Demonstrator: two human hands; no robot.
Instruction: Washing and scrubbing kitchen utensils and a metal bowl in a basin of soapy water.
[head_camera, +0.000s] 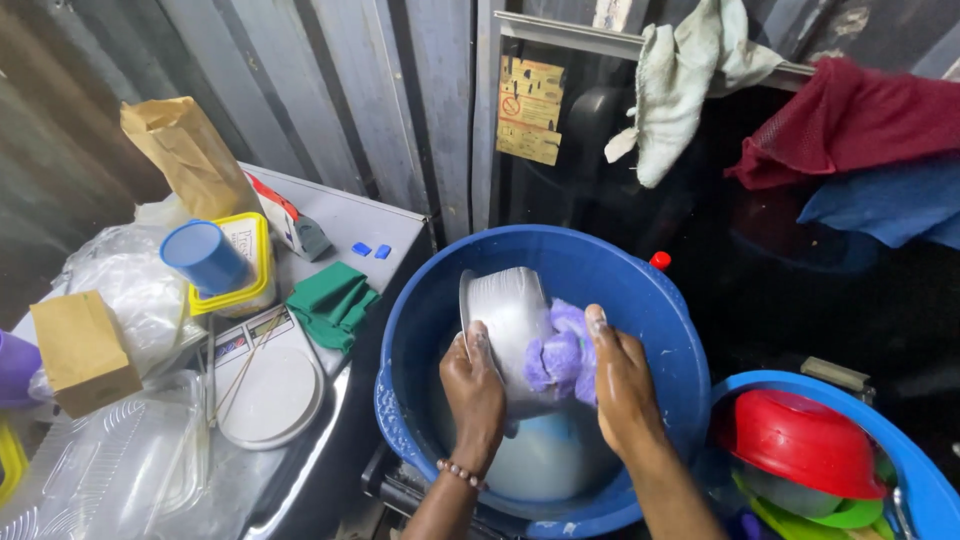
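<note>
A white bowl (510, 320) is held tilted over the large blue basin (420, 300), its pale, smooth outer side turned up toward the camera and its rim showing as a thin curved edge on the left. It looks wet and glossy, with no pattern on it, and its lower edge hangs just above the cloudy, milky water in the bottom of the basin. The left hand (475, 395) grips the bowl from below, its fingers (478, 345) wrapped shut over the bowl's lower side, a beaded bracelet (460, 472) at the wrist. The right hand (620, 390) presses a purple sponge (560, 355) against the bowl's right side, fingers closed around the sponge with the thumb lying along its top. To the right stands a second blue basin (910, 470) holding a red bowl (795, 440) stacked over green plates (830, 515). On the left, the grey counter (370, 225) carries a folded green cloth (332, 302), a blue cup (205, 257) lying on a yellow-rimmed tub (250, 285), a white round lid (270, 395), brown paper bags (185, 150) and clear plastic trays (100, 470). Cloths in pale green (680, 75), red (850, 115) and blue (890, 200) hang behind.
</note>
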